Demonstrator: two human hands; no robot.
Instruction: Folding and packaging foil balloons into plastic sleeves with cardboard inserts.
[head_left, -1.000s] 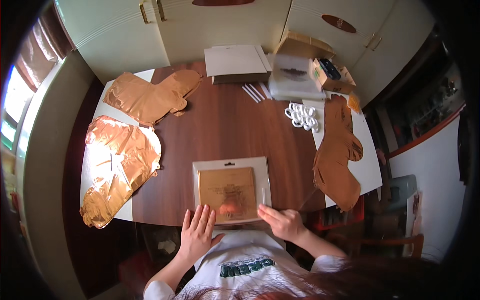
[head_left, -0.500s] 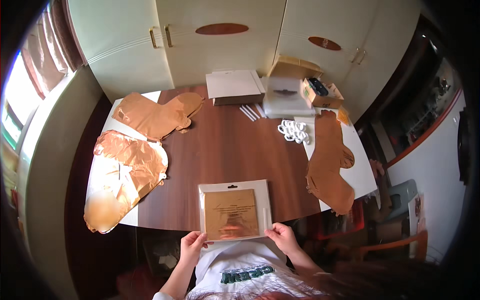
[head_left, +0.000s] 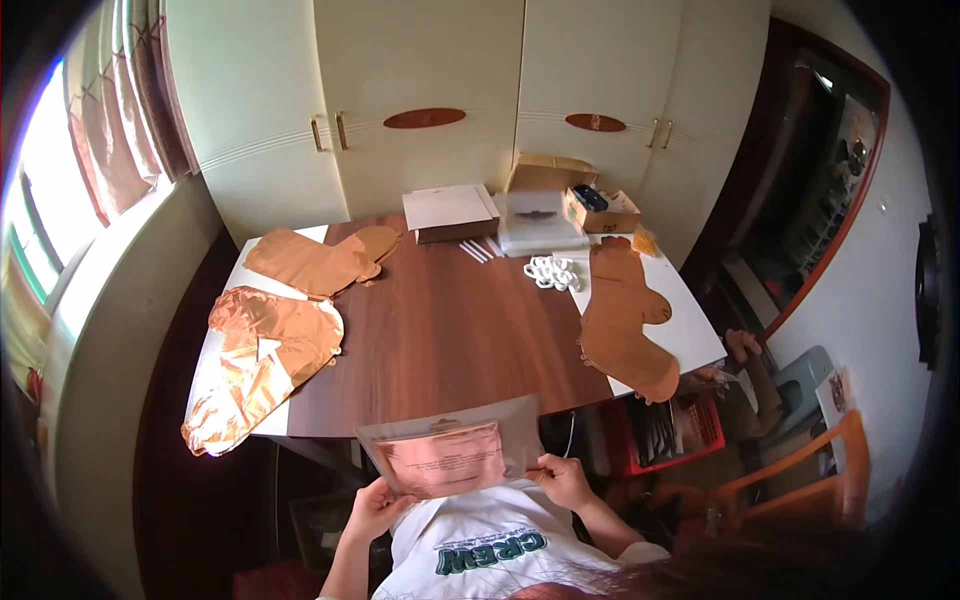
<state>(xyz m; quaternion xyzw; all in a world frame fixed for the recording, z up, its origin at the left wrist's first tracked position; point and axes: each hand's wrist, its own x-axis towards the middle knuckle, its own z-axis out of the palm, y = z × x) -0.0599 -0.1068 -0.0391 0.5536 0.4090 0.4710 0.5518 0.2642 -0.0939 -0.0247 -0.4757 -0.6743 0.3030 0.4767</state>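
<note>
My left hand (head_left: 374,508) and my right hand (head_left: 562,482) each pinch a lower corner of a flat clear plastic sleeve (head_left: 516,432) with a hanging slot at its top. A folded copper-coloured foil piece (head_left: 440,460) with printed lines lies inside it and now shines pinkish. The sleeve is tilted, close to my shirt at the table's near edge, and slightly blurred. To its left on the table (head_left: 440,330) lie a shiny crumpled foil balloon (head_left: 280,350) and a flat copper foil balloon (head_left: 310,262). Another flat foil balloon (head_left: 622,325) lies at the right.
At the back stand a white-topped box (head_left: 450,212), a stack of clear sleeves (head_left: 540,222) and a small carton (head_left: 605,212) with dark items. White looped ribbon (head_left: 551,272) and several white sticks (head_left: 478,250) lie before them. A wooden chair (head_left: 850,465) stands at the right.
The sleeve has come down toward my body and tipped, so its face looks shorter and pinker. My hands keep their hold. My head view has lifted, showing more of the cabinets.
</note>
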